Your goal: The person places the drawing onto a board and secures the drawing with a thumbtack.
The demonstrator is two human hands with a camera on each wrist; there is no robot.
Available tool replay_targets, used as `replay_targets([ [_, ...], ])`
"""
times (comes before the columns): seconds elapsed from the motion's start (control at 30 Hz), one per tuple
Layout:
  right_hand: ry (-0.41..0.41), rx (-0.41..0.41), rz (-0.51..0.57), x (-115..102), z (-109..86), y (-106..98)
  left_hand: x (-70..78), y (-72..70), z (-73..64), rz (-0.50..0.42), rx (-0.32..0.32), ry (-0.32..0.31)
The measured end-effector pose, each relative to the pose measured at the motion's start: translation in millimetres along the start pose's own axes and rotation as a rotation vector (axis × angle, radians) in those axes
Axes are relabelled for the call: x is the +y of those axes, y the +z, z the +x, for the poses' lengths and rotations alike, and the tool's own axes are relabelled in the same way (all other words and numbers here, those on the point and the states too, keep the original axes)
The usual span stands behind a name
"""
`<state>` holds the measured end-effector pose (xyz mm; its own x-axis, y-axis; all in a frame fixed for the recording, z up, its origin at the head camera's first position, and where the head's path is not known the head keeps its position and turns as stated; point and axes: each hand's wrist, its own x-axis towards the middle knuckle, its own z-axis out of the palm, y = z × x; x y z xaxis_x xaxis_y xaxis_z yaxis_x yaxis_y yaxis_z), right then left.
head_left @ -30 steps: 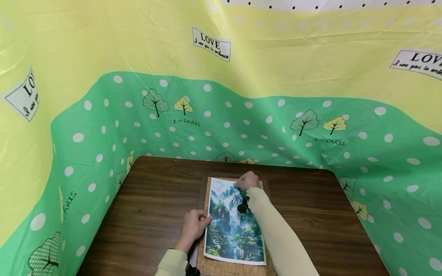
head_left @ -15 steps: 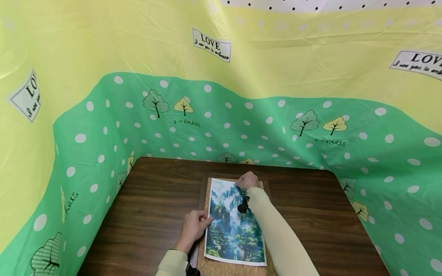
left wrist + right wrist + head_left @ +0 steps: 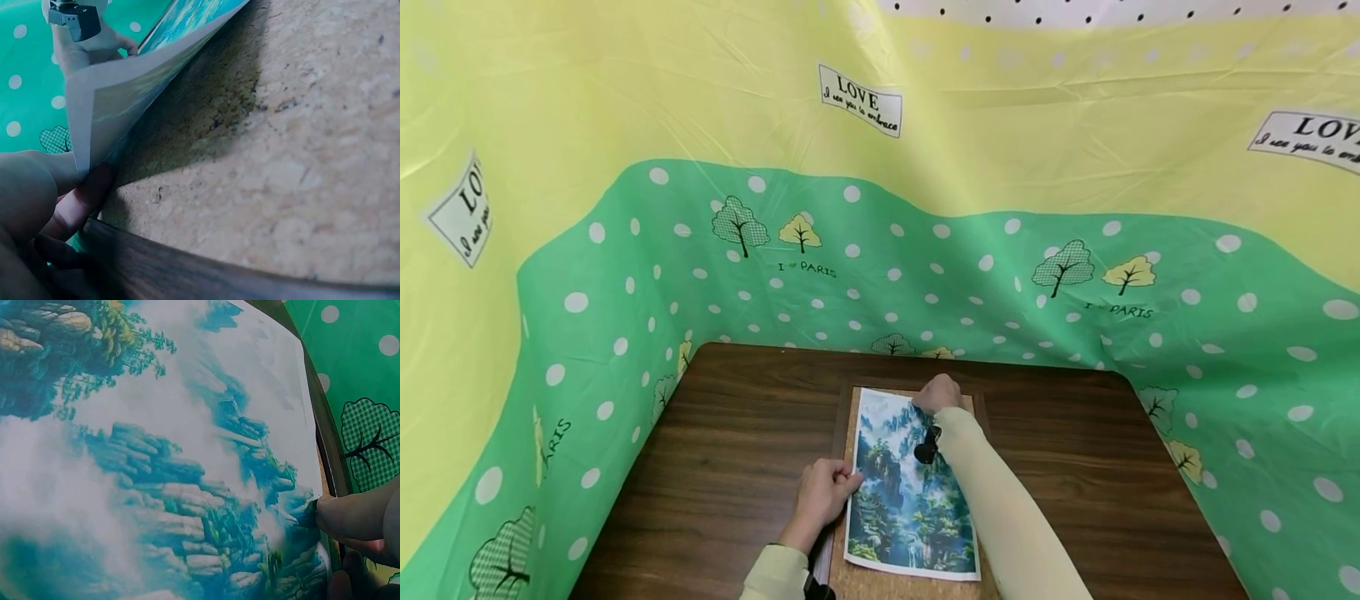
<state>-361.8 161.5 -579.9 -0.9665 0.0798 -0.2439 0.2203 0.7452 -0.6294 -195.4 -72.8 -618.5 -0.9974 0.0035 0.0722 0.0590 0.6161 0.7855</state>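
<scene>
A landscape print [image 3: 895, 500] on white-edged paper lies over a cork board [image 3: 300, 137] with a dark wooden frame [image 3: 187, 256]. My left hand [image 3: 822, 493] pinches the print's left edge between thumb and finger. In the left wrist view that edge is lifted and bowed away from the cork. At the print's top edge, my right hand [image 3: 938, 394] holds the paper, its thumb [image 3: 350, 515] on the painted side and its other fingers curled by the frame. The right sleeve covers part of the print's right side. What lies under the right fingertips is hidden.
The board sits on a dark wood-grain table [image 3: 730, 450]. A green and yellow patterned cloth [image 3: 820, 292] hangs behind the table and along both sides. Each wrist wears a black camera; the right wrist's camera [image 3: 927, 450] hangs over the print.
</scene>
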Motion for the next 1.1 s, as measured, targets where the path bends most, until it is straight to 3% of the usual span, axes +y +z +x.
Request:
replay_targets([
  [1.1,0.042,0.016,0.058,1.2,-0.2,2.2,-2.7,1.3,1.1,-0.002,0.002,-0.002],
])
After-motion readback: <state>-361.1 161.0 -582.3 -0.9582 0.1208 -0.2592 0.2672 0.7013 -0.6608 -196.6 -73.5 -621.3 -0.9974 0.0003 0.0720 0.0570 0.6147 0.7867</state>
